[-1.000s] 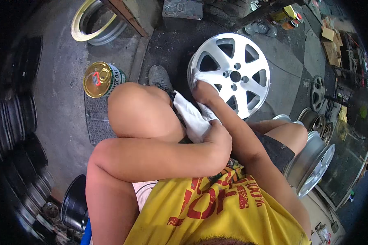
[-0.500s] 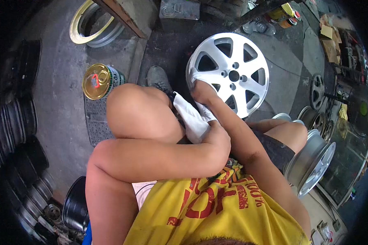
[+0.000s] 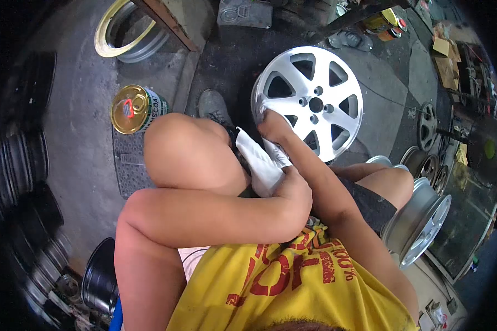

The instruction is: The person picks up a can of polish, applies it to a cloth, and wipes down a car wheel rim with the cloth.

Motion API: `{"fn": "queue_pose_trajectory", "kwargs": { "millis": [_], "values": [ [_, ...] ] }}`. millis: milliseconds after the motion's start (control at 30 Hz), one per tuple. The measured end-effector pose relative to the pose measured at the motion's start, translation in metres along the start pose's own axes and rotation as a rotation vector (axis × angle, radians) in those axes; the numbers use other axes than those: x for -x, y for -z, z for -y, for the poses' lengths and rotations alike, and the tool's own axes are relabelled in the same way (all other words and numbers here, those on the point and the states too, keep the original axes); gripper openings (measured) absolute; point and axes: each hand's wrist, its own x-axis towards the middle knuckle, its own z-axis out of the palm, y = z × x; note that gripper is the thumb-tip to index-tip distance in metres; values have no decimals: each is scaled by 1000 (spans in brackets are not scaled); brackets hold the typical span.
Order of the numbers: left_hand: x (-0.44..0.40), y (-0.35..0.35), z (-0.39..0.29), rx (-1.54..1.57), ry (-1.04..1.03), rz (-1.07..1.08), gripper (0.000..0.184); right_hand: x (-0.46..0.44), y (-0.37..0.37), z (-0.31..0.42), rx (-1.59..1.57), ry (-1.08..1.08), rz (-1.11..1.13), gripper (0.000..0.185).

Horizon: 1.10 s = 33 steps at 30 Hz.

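A silver alloy wheel [image 3: 321,69] with wide spokes lies face up on the floor in front of me. My right hand [image 3: 274,126] is at its near left edge, fingers closed over a white cloth [image 3: 266,103] pressed against the rim. My left hand [image 3: 296,185] is closed around a bunched white cloth [image 3: 258,160] beside my left knee. Some of that cloth passes behind my right forearm, so I cannot tell whether the two white pieces are joined. Most of my left fingers are hidden by the fabric.
A gold-topped paint can [image 3: 131,109] stands to the left, near my shoe [image 3: 212,105]. A gold-lipped rim [image 3: 113,49] lies beyond it. Black wheels [image 3: 27,160] line the far left. Silver wheels [image 3: 428,220] stand on the right, beside a glass-topped case [image 3: 464,220].
The view has tilted very slightly. Both hands stay in nearly the same places, and the wheel has not visibly moved.
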Motion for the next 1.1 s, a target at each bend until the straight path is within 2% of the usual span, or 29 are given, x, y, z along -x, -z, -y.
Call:
{"fn": "queue_pose_trajectory", "kwargs": {
  "millis": [133,167,267,400,500,600,733,833,900,933,1000,1067,1100],
  "values": [
    [2,1,1,8,-10,19,30,6,-11,-8,-43,111,-149,36],
    [1,1,1,8,-10,17,30,1,-5,-7,-6,49,-63,37],
    [1,-1,0,-2,33,-28,31,-1,-5,-5,-44,23,-79,37],
    [2,0,0,-10,-13,7,32,2,-6,-8,-10,73,-61,37],
    [3,0,1,-12,-22,-10,33,-4,-3,-5,-9,11,-45,35],
    [4,2,2,-2,-26,-15,32,2,-13,-9,10,81,-94,34],
    [-3,-6,-2,-19,39,-60,31,-8,-1,-8,-13,22,-11,36],
    [-2,-3,2,37,-33,-3,32,3,-8,-6,-24,62,-50,38],
    [-3,-5,-2,3,16,-21,32,0,-7,-10,-39,91,-65,39],
    [-3,-6,-4,-28,66,-39,32,-5,0,-5,-49,42,-28,40],
    [1,-2,0,-5,41,-24,32,-4,1,-3,-62,-6,13,40],
    [4,0,3,8,24,-13,31,2,-10,-8,-20,63,-34,38],
    [2,-1,3,12,6,-4,31,0,-24,-17,-76,142,-189,38]
  ]
}}
